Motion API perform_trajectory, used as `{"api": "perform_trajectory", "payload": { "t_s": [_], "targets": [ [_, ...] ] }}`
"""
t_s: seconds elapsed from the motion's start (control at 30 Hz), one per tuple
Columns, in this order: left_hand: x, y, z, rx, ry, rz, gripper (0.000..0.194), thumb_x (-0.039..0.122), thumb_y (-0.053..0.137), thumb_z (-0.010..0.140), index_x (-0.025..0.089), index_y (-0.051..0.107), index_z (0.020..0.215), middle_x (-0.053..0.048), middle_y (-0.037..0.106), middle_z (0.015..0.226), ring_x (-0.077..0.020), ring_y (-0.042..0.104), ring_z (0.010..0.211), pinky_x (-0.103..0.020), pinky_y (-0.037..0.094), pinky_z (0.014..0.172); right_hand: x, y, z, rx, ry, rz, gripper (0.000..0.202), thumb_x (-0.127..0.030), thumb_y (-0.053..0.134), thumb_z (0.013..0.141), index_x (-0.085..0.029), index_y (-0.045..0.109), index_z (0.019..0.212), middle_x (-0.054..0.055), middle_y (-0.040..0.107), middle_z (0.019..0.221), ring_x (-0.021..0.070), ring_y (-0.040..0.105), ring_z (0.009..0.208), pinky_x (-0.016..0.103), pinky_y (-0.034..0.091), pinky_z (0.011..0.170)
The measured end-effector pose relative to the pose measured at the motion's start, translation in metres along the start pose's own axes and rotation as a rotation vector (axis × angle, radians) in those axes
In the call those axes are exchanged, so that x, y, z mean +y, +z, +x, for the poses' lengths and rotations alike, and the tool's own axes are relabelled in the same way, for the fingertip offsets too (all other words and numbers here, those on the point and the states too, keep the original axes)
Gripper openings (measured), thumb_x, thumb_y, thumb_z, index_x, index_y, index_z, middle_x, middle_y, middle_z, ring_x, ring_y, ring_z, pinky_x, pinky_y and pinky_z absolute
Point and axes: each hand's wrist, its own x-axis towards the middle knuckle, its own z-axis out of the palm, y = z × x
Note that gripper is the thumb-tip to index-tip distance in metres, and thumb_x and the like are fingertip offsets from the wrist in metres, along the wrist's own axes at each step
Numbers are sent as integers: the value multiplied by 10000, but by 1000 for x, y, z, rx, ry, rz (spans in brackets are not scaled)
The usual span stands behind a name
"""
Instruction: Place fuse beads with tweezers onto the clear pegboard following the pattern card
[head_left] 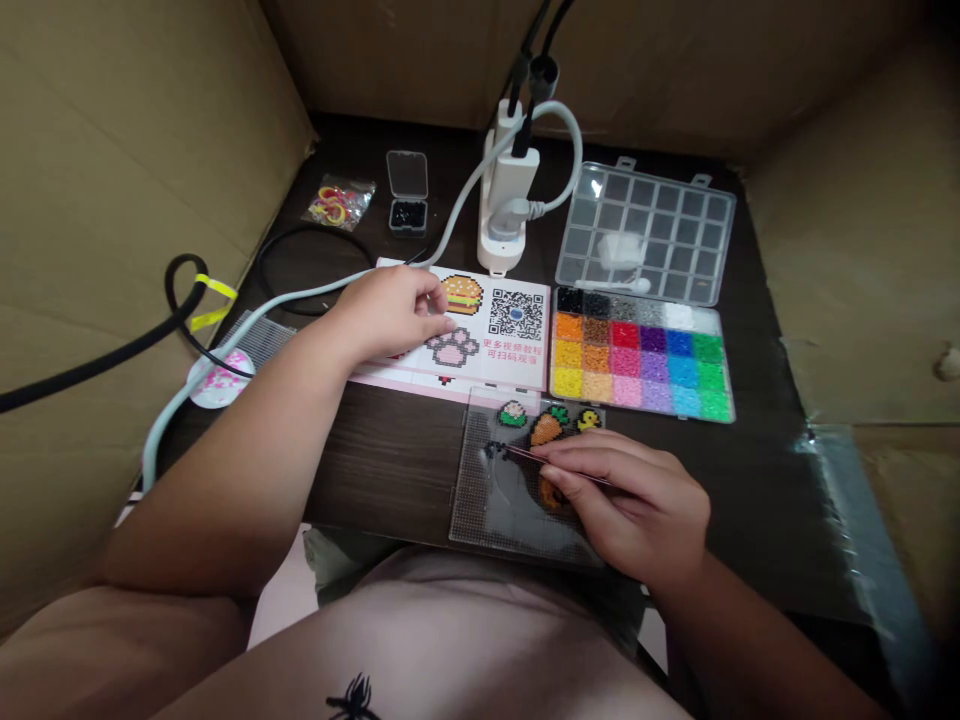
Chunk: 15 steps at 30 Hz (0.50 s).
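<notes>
My right hand (630, 495) is closed round thin tweezers (529, 455), whose tips point at a few black beads (496, 451) on the clear pegboard (480, 510). Bead figures lie on that board: a carrot (547, 428), a yellow duck (589, 420) and a green, white and pink one (513, 413). Another orange figure (551, 492) is partly under the right hand. My left hand (394, 315) rests on the printed pattern sheet (525, 370), left of the burger and paw pictures, fingers loosely curled and apart, holding nothing visible.
A sorted bead box (637, 360) stands at the right, its clear lid (645, 235) folded back. Behind are a white power strip (504, 240), a small box of black beads (408, 215) and a plastic bag (339, 203). Cables (289, 295) cross the left side; cardboard walls (150, 130) surround the table.
</notes>
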Motion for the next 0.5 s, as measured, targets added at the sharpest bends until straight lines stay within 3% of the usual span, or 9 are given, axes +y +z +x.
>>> {"api": "perform_trajectory", "payload": {
  "t_s": [0.5],
  "targets": [
    [1,1,0,-8,-13,-23,242,412,735,722,211,694,850,-6,603,701,-143,529,656,-313,326,630,1,1,0,-24,2,6,192,-74,676,822,-240,761,866,19,787,811,174,751,745,288,625,694]
  ]
}}
